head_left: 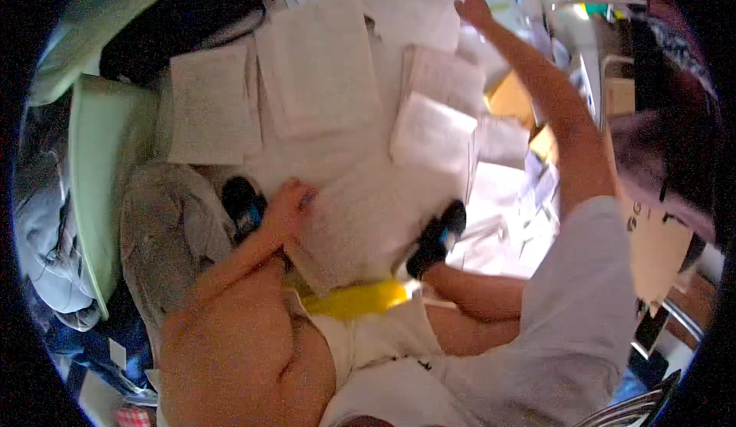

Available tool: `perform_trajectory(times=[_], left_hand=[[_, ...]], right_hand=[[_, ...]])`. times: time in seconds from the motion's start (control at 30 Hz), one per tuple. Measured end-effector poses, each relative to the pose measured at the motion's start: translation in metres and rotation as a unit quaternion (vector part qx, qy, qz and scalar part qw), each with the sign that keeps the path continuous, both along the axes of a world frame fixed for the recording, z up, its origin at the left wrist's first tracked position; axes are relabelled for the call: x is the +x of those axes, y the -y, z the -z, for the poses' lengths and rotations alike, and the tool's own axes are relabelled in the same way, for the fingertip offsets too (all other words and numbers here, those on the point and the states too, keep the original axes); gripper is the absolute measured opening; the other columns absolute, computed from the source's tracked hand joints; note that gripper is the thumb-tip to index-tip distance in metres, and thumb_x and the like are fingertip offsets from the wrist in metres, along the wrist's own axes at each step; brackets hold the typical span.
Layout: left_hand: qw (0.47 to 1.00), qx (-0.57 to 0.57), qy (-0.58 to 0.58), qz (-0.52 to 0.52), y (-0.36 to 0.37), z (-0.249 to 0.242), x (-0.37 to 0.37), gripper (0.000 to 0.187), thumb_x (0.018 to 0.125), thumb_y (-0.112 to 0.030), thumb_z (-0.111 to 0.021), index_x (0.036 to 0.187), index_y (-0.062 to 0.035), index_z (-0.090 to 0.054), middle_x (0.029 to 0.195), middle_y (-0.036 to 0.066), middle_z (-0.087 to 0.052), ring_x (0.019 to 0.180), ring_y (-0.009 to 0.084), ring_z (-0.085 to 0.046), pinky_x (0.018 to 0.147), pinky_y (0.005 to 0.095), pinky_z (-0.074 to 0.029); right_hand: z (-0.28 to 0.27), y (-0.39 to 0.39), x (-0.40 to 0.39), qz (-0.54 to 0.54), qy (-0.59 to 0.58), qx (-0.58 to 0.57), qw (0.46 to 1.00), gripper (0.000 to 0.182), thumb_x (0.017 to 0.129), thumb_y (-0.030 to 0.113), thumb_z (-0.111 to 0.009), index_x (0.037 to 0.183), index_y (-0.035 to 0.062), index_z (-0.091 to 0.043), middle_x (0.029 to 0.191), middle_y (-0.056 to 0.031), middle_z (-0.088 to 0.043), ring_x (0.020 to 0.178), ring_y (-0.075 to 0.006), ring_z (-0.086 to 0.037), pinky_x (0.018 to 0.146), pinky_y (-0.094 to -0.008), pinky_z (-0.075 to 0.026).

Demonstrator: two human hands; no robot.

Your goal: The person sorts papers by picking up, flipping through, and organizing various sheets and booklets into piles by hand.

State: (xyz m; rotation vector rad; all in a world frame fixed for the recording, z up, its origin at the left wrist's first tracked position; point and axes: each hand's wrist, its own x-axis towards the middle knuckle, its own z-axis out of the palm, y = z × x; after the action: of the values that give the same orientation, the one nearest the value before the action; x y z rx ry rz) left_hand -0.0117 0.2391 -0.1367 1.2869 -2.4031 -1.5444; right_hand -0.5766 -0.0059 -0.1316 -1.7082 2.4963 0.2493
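Observation:
Low in the middle, my left hand [290, 208] is closed around a small blue item [308, 197], perhaps a pen, above a large pale sheet [360, 220] between my legs. My right arm stretches to the upper right, where my right hand [474, 9] pinches the right edge of a white sheet [418, 5]; its fingers are slightly blurred. Stacks of printed paper [318, 74] lie beyond my left hand, with another stack [211, 105] to their left. A smaller white stack [433, 132] overlaps papers at the right of centre.
A pale green panel [111, 182] stands at the left beside grey fabric [165, 220]. Many loose papers [502, 235] and an orange envelope [510, 97] are at the right, near a cardboard box [655, 251]. A yellow item [356, 299] lies close to my lap.

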Motion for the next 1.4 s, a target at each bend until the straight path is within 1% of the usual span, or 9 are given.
perform_trajectory(times=[0.07, 0.13, 0.23, 0.47, 0.8, 0.93, 1.23, 1.37, 1.4], left_hand=[[0.999, -0.036, -0.007, -0.006, 0.001, 0.013, -0.001, 0.029, 0.080, -0.006, -0.064, 0.109, -0.0057, -0.060, 0.099, 0.016, -0.054, 0.095, 0.0348, -0.055, 0.083, 0.0431, -0.046], [0.998, -0.063, -0.018, 0.011, -0.006, 0.029, 0.003, 0.028, 0.080, -0.006, -0.064, 0.107, -0.0055, -0.061, 0.097, 0.016, -0.055, 0.093, 0.0346, -0.056, 0.082, 0.0428, -0.047], [0.999, -0.047, 0.011, -0.006, -0.013, 0.029, -0.004, 0.025, 0.080, -0.007, -0.065, 0.104, -0.0038, -0.060, 0.096, 0.015, -0.055, 0.091, 0.0343, -0.057, 0.081, 0.0423, -0.047], [0.996, -0.083, -0.041, 0.002, -0.010, 0.005, -0.013, 0.027, 0.076, -0.005, -0.065, 0.102, -0.0026, -0.059, 0.090, 0.016, -0.055, 0.086, 0.0330, -0.056, 0.077, 0.0424, -0.047], [0.993, -0.104, 0.009, 0.054, -0.017, 0.015, -0.027, 0.037, 0.073, -0.010, -0.071, 0.105, -0.0052, -0.055, 0.099, 0.014, -0.054, 0.097, 0.0336, -0.054, 0.082, 0.0420, -0.046], [0.984, -0.145, 0.034, 0.099, -0.016, 0.023, -0.037, 0.042, 0.071, -0.010, -0.073, 0.108, -0.0048, -0.054, 0.102, 0.014, -0.053, 0.102, 0.0347, -0.053, 0.086, 0.0412, -0.046], [0.991, -0.121, -0.035, 0.048, -0.021, 0.008, -0.066, 0.035, 0.073, -0.007, -0.074, 0.101, -0.0021, -0.054, 0.098, 0.015, -0.057, 0.093, 0.0332, -0.055, 0.082, 0.0407, -0.047], [0.996, 0.065, -0.055, 0.038, -0.004, -0.025, -0.083, 0.022, 0.081, -0.010, -0.069, 0.095, -0.0019, -0.054, 0.080, 0.009, -0.057, 0.070, 0.0201, -0.055, 0.067, 0.0331, -0.048], [0.982, 0.159, -0.068, 0.072, -0.002, -0.034, -0.087, 0.019, 0.083, -0.011, -0.068, 0.093, -0.0020, -0.054, 0.075, 0.006, -0.057, 0.066, 0.0149, -0.054, 0.064, 0.0303, -0.048]], right_hand=[[-0.016, -0.044, 0.012, -0.258, 0.097, -0.122, 0.953, 0.031, 0.086, 0.018, -0.055, 0.113, 0.0026, -0.053, 0.100, -0.0199, -0.060, 0.102, -0.0341, -0.059, 0.088, -0.0437, -0.047], [-0.066, -0.130, 0.054, -0.289, 0.099, -0.007, 0.952, 0.026, 0.089, 0.016, -0.054, 0.112, 0.0048, -0.053, 0.097, -0.0163, -0.058, 0.100, -0.0329, -0.059, 0.085, -0.0414, -0.049], [-0.112, -0.247, 0.110, -0.236, 0.167, 0.191, 0.938, 0.020, 0.089, 0.016, -0.054, 0.107, 0.0082, -0.052, 0.102, -0.0137, -0.056, 0.098, -0.0313, -0.060, 0.080, -0.0422, -0.051], [-0.127, -0.416, 0.155, -0.196, 0.296, 0.361, 0.862, 0.019, 0.085, 0.010, -0.058, 0.104, 0.0078, -0.055, 0.100, -0.0134, -0.058, 0.095, -0.0323, -0.061, 0.078, -0.0433, -0.052], [-0.078, -0.440, 0.150, -0.102, 0.412, 0.157, 0.892, 0.027, 0.084, 0.008, -0.060, 0.111, 0.0080, -0.055, 0.092, -0.0130, -0.060, 0.083, -0.0290, -0.062, 0.076, -0.0380, -0.051], [0.005, -0.419, 0.199, -0.124, 0.413, 0.025, 0.902, 0.043, 0.082, 0.009, -0.064, 0.122, 0.0062, -0.049, 0.108, -0.0143, -0.053, 0.096, -0.0295, -0.059, 0.085, -0.0397, -0.049], [0.016, -0.395, 0.255, -0.181, 0.381, -0.007, 0.907, 0.069, 0.076, 0.016, -0.070, 0.135, 0.0070, -0.036, 0.118, -0.0192, -0.044, 0.111, -0.0372, -0.049, 0.094, -0.0410, -0.045], [0.021, -0.379, 0.252, -0.202, 0.399, -0.013, 0.894, 0.065, 0.081, 0.023, -0.069, 0.135, 0.0055, -0.036, 0.117, -0.0179, -0.045, 0.110, -0.0320, -0.052, 0.092, -0.0401, -0.048], [0.027, -0.372, 0.254, -0.062, 0.477, 0.066, 0.874, 0.064, 0.083, 0.027, -0.069, 0.133, 0.0053, -0.036, 0.117, -0.0172, -0.046, 0.106, -0.0296, -0.054, 0.087, -0.0401, -0.050]])
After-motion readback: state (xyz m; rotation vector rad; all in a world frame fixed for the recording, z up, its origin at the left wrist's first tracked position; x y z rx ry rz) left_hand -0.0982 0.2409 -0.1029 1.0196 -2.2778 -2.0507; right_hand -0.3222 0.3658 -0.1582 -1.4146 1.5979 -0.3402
